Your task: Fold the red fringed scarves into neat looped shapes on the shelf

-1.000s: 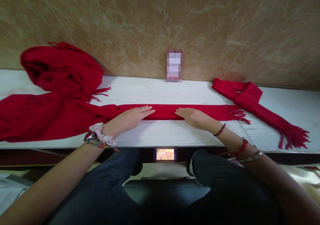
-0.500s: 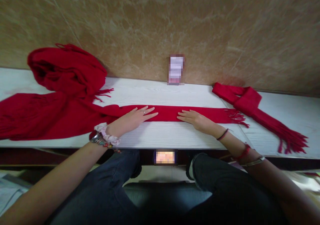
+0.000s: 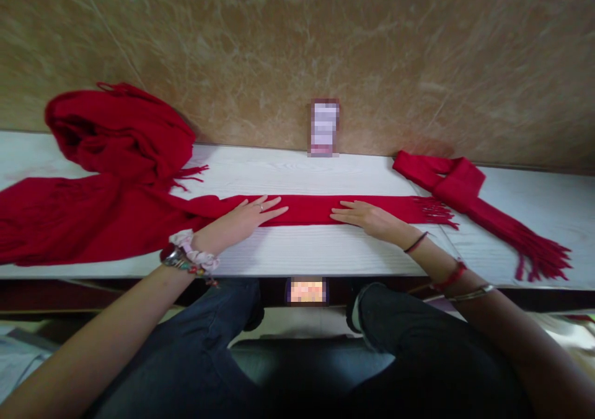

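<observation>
A red fringed scarf (image 3: 309,211) lies along the white tabletop, folded into a narrow strip at the middle and right, wider and rumpled at the left. My left hand (image 3: 246,219) rests flat on the strip near where it widens, fingers spread and pointing right. On the same strip, farther right, lies my right hand (image 3: 365,217), fingers stretched toward the left. A bare stretch of scarf shows between the two hands. Beyond my right hand the strip ends in a loose fringe (image 3: 437,211).
A bundled red scarf (image 3: 125,134) is heaped at the back left against the marbled wall (image 3: 260,53). At the right lies another red scarf (image 3: 493,220), looped and fringed. A blurred-out upright object (image 3: 323,127) stands by the wall. The white tabletop (image 3: 297,251) ends just before my knees.
My left hand has shifted very slightly left along the strip. My right hand stays almost in place, and the scarves lie as before; the view has moved a little.
</observation>
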`<state>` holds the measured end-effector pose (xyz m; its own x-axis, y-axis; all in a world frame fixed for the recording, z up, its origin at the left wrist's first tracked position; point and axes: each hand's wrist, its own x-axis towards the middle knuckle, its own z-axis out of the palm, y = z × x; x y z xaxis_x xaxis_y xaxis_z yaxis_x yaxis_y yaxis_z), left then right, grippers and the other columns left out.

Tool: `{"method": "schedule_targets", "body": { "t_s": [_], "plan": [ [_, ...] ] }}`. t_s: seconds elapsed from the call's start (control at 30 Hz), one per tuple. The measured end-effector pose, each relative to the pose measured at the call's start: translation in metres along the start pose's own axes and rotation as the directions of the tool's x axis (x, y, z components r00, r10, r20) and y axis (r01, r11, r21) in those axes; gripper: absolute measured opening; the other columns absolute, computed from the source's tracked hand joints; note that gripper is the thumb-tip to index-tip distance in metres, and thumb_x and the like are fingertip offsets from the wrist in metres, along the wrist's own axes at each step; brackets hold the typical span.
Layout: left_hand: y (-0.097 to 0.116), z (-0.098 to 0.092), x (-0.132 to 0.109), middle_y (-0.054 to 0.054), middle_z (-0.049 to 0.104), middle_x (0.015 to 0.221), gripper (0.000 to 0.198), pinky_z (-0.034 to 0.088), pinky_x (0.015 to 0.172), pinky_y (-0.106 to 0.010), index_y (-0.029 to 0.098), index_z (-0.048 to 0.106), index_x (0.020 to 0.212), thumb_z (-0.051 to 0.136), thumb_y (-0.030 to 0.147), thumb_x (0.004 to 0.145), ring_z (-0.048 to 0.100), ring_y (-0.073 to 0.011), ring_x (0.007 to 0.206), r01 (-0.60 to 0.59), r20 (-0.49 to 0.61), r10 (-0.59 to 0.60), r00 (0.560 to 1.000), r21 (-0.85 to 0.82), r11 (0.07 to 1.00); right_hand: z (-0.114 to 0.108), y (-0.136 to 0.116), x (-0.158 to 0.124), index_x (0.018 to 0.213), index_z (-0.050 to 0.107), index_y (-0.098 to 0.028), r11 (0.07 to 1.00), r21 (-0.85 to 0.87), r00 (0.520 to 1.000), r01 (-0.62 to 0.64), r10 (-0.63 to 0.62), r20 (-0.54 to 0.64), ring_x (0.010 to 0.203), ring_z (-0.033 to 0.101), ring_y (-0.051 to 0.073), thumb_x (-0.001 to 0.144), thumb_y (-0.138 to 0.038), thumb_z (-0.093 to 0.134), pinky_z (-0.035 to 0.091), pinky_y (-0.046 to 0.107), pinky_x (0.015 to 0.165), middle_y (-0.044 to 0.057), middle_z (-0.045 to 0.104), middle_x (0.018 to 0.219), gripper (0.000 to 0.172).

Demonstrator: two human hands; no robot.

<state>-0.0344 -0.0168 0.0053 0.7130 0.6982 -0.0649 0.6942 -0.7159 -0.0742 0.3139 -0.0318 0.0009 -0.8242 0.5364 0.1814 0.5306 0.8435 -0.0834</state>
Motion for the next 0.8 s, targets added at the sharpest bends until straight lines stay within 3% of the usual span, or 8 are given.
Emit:
{"method": "schedule_targets", "body": {
  "t_s": [0.27, 0.43, 0.6, 0.7, 0.8],
  "plan": [
    [0.003, -0.009, -0.002, -0.002, 0.022, 0.151, 0.07, 0.031, 0.105, -0.038, 0.032, 0.026, 0.142, 0.023, -0.004, 0.083, 0.021, -0.0202, 0.138, -0.005, 0.006, 0.005, 1.0, 0.006, 1.0, 0.009, 0.006, -0.004, 0.133, 0.046, -0.023, 0.994, 0.09, 0.995, -0.068, 0.075, -0.07, 0.131, 0.036, 0.018, 0.081, 0.006, 0.029, 0.034, 0.046, 0.106, 0.003, 0.049, 0.136, 0.062],
    [0.0, -0.005, -0.008, 0.0, 0.02, 0.152, 0.083, 0.029, 0.106, -0.045, 0.036, 0.022, 0.143, 0.024, -0.01, 0.074, 0.016, -0.0236, 0.139, 0.014, 0.068, -0.014, 0.998, 0.0, 1.0, 0.012, 0.009, -0.005, 0.13, 0.05, -0.025, 0.99, 0.12, 0.995, -0.069, 0.077, -0.066, 0.13, 0.037, 0.016, 0.08, 0.005, 0.031, 0.033, 0.045, 0.107, 0.001, 0.051, 0.134, 0.061],
    [0.01, -0.024, -0.006, -0.001, 0.016, 0.153, 0.078, 0.024, 0.109, -0.047, 0.033, 0.023, 0.143, 0.034, -0.002, 0.075, 0.016, -0.0253, 0.139, -0.009, 0.144, 0.015, 0.989, -0.046, 0.999, 0.01, 0.008, -0.004, 0.127, 0.053, -0.025, 0.991, 0.121, 0.996, -0.064, 0.071, -0.053, 0.131, 0.035, 0.017, 0.08, 0.004, 0.032, 0.033, 0.047, 0.106, 0.001, 0.052, 0.133, 0.059],
    [0.026, -0.033, 0.009, -0.001, 0.018, 0.152, 0.058, 0.02, 0.111, -0.042, 0.03, 0.025, 0.143, 0.037, 0.018, 0.088, 0.017, -0.0216, 0.139, -0.071, 0.061, 0.078, 0.995, -0.109, 0.991, 0.007, 0.008, -0.002, 0.125, 0.055, -0.025, 0.99, 0.128, 0.997, -0.054, 0.06, -0.044, 0.131, 0.037, 0.018, 0.079, 0.004, 0.034, 0.034, 0.048, 0.106, 0.001, 0.054, 0.131, 0.058],
    [0.041, -0.028, 0.03, -0.003, 0.022, 0.151, 0.046, 0.016, 0.111, -0.043, 0.026, 0.028, 0.142, 0.026, 0.032, 0.097, 0.016, -0.0202, 0.139, -0.013, -0.071, 0.006, 0.997, -0.109, 0.994, 0.006, 0.006, 0.0, 0.123, 0.057, -0.022, 0.99, 0.134, 0.998, -0.037, 0.044, -0.049, 0.13, 0.038, 0.019, 0.078, 0.004, 0.035, 0.035, 0.047, 0.105, 0.003, 0.055, 0.13, 0.056]
  ]
}}
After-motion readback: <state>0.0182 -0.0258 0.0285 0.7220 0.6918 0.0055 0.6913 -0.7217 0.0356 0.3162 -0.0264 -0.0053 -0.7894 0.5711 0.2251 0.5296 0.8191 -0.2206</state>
